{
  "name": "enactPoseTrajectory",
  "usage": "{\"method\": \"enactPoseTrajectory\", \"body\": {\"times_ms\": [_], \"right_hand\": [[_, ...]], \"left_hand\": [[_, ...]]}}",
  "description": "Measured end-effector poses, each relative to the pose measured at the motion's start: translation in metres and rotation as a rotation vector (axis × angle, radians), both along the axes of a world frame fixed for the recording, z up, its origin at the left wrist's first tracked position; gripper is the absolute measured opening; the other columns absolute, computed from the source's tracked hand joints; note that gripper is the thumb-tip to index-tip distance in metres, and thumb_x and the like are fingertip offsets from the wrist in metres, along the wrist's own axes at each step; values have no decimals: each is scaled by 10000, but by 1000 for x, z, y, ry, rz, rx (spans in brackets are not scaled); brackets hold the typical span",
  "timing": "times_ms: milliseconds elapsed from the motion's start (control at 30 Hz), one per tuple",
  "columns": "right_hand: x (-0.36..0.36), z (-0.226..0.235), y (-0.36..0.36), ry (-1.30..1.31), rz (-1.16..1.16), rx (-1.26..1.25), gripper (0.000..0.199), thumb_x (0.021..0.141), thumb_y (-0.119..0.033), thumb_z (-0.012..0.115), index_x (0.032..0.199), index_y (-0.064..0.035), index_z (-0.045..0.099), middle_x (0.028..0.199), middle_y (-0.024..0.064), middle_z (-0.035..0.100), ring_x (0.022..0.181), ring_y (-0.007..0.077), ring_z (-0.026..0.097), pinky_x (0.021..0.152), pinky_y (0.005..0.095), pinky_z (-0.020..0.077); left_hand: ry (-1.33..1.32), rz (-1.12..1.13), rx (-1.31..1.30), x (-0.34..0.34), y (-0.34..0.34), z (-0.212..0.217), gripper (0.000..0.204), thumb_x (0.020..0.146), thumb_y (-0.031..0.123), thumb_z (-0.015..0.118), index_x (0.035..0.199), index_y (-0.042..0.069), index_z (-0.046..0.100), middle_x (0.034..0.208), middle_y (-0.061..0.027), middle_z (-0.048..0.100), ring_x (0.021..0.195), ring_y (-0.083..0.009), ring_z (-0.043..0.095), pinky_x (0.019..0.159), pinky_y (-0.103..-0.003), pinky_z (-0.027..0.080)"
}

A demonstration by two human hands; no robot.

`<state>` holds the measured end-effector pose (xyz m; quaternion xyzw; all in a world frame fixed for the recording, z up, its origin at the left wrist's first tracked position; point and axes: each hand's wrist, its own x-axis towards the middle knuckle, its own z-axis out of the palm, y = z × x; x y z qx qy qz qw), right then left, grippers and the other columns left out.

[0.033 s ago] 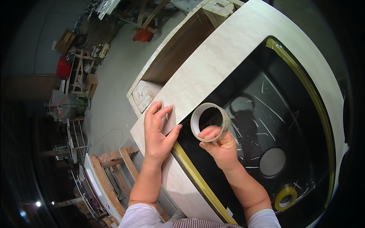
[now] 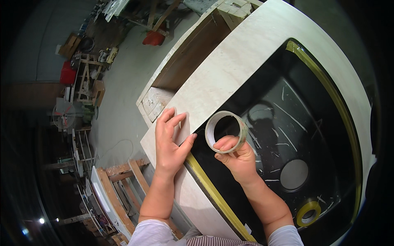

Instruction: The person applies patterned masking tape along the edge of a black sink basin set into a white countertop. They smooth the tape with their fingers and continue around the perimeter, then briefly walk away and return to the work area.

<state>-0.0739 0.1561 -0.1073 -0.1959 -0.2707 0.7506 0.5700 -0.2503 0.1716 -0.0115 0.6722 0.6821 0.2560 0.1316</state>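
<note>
My right hand (image 2: 237, 162) grips a roll of clear tape (image 2: 243, 137) by its lower rim, fingers through the core, above the black sink (image 2: 262, 94). On the pale countertop (image 2: 230, 67), at the sink's near left corner, rests my left hand (image 2: 168, 141). Its fingers are apart and the thumb touches the sink's edge. Yellow tape (image 2: 213, 190) runs along the near edge from below that thumb, and another yellow strip (image 2: 328, 88) lines the far right edge. Whether a strand of clear tape joins the roll to the corner is hard to see.
A yellow tape roll (image 2: 308, 213) lies in the sink beside the round drain hole (image 2: 294, 175), with white scraps around. Beyond the countertop stands a wooden frame (image 2: 184, 61). Timber racks (image 2: 123, 180) are at lower left, and a fan (image 2: 63, 115) is farther off.
</note>
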Motion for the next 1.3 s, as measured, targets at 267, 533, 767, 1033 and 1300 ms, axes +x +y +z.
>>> {"method": "enactPoseTrajectory", "body": {"times_ms": [267,533,767,1033,1300], "right_hand": [[14,-6,8,355,110,-167,212,938,-186,707,1060,-36,619,1111,86,654,1054,168,598,965,335,452],[31,-2,11,353,-28,-257,182,918,-230,729,984,-99,621,999,37,650,991,167,563,911,327,450],[44,-18,38,288,-207,-98,210,892,-108,746,1068,-52,647,1050,66,687,977,152,629,934,324,472],[30,-22,44,44,-312,15,192,874,-38,738,1002,-98,607,1023,59,669,989,172,597,935,319,459],[18,-20,41,-69,-264,149,284,827,85,735,983,-102,589,1038,88,669,1000,184,626,870,294,509]], "left_hand": [[-51,-37,30,-1,8,-5,614,727,36,760,1308,25,560,1416,-169,485,1378,-319,429,1144,-418,339],[-68,-36,36,-2,5,-9,709,733,19,759,1386,-10,485,1439,-156,470,1386,-289,424,1171,-401,307],[-105,-28,34,-3,5,-12,732,739,11,753,1410,-15,460,1445,-152,460,1384,-273,422,1177,-391,297],[-80,-34,34,-2,5,-11,737,728,-21,730,1413,2,460,1451,-149,447,1388,-273,411,1182,-390,287],[22,-29,1,3,6,-4,742,705,-23,730,1401,10,476,1425,-151,458,1391,-289,400,1180,-395,286]]}}
